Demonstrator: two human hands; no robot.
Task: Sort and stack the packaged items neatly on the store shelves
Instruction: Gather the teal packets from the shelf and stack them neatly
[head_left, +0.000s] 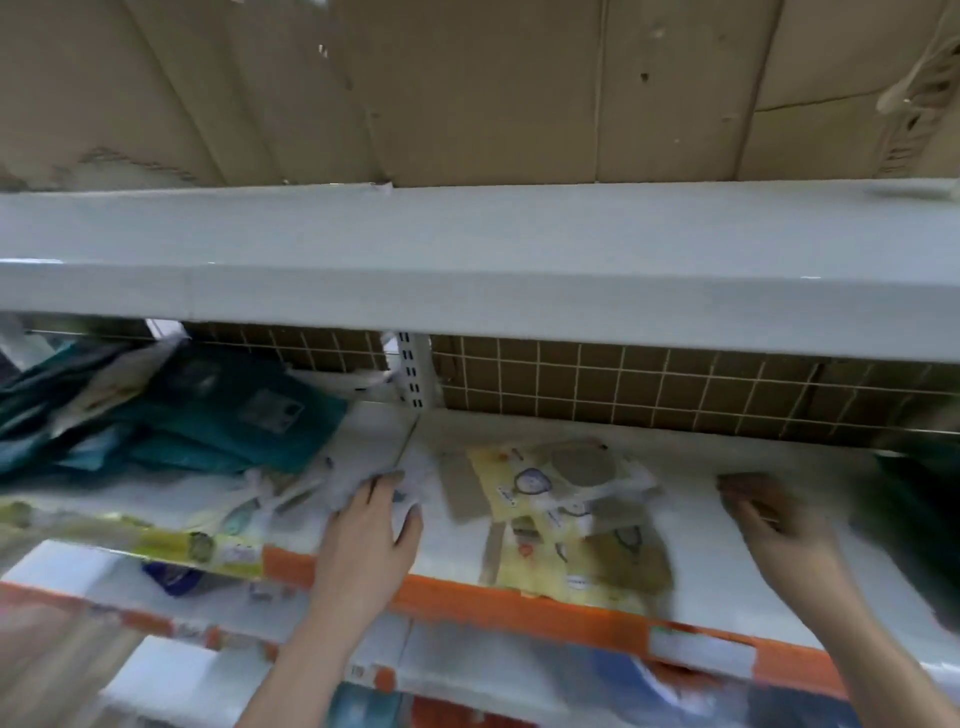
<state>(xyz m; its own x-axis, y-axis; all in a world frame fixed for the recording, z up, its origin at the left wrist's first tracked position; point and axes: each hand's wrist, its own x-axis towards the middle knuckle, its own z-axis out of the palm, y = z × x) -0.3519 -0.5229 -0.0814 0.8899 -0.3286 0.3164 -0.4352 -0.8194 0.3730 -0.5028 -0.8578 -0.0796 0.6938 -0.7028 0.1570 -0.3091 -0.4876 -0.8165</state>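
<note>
White metal shelving (519, 249) with an orange front strip (519, 613) is filling my view, backed by a brown panel behind a white wire grid (675, 384). Flat yellow-and-tan plastic packets printed with small round pictures (561, 499) are lying loosely overlapped on the middle shelf, between my two hands. Teal plastic-wrapped packs (208, 415) are slumping in an untidy heap at the shelf's left end. My left hand (371, 530) is gripping a crumpled clear-and-white packet (410, 480), fingers over it and thumb curled alongside. My right hand (769, 514) is hovering over bare shelf, fingers bent; motion blur is preventing me from telling whether it is holding anything. Packet printing and shelf-edge tags are proving illegible. Dark green goods (919, 499) are being cut off at the right edge.
</note>
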